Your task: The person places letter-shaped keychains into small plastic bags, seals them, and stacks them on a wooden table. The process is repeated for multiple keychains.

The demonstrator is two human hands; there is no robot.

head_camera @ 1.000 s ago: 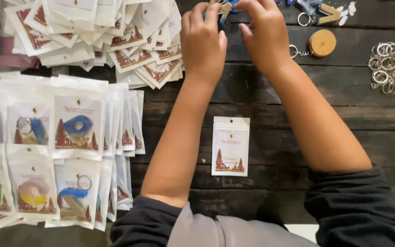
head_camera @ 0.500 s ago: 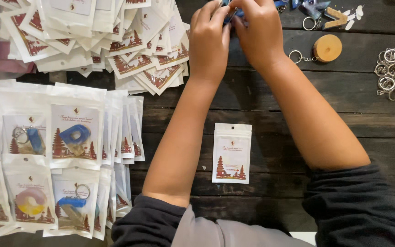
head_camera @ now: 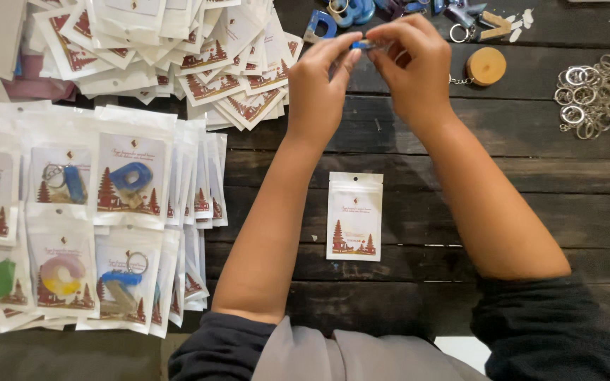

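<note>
I pinch a small blue keychain piece point(head_camera: 363, 44) between my left hand point(head_camera: 319, 81) and right hand point(head_camera: 414, 67), near the table's point(head_camera: 531, 176) far edge. One empty pouch point(head_camera: 354, 216) lies mid-table below my wrists. Filled pouches point(head_camera: 100, 226) crowd the left edge, seemingly done; loose rings point(head_camera: 591, 95) and charms point(head_camera: 347, 14) at the far-right corner remain unpacked.

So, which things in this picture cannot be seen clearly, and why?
- Small blue piece, head view: pinched between left hand and right hand; fingers cover most of it, so its shape is unclear.
- Blue letter shapes, head view: cut off by the top edge.
- Metal rings, head view: tangled and too small to count.
- Lone pouch, head view: print too small; cannot tell if it holds anything.
</note>
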